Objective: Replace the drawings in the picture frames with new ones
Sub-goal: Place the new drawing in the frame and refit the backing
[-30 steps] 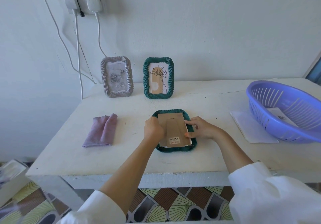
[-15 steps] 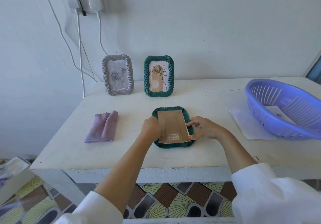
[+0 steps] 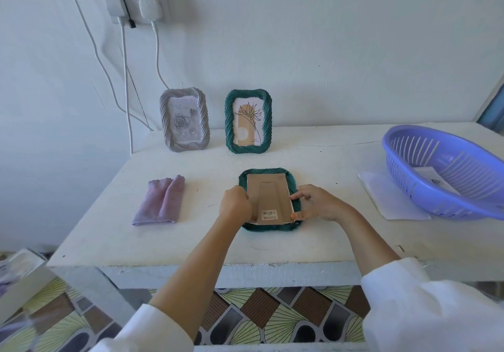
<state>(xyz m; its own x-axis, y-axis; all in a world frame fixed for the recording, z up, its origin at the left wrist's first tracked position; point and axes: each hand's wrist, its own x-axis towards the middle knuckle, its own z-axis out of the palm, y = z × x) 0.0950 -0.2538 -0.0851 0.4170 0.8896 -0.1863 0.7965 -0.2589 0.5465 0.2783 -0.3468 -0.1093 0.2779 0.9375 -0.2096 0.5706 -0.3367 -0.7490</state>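
While the green rope-textured frame lies face down at centre frame, I see its brown cardboard backing running lengthwise away from me. My left hand curls against its left edge; my right hand pinches the right edge, seemingly lifting it. The stiff board sits squarely between them.

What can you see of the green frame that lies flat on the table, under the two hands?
The green frame lies face down on the white table, near its front edge. Its dark green border has a twisted, rope-like relief and rounded corners. A brown cardboard backing with a stand flap and a barcode sticker covers its back, its near edge seemingly raised a little. The left hand grips the backing's left edge; the right hand pinches its right edge.
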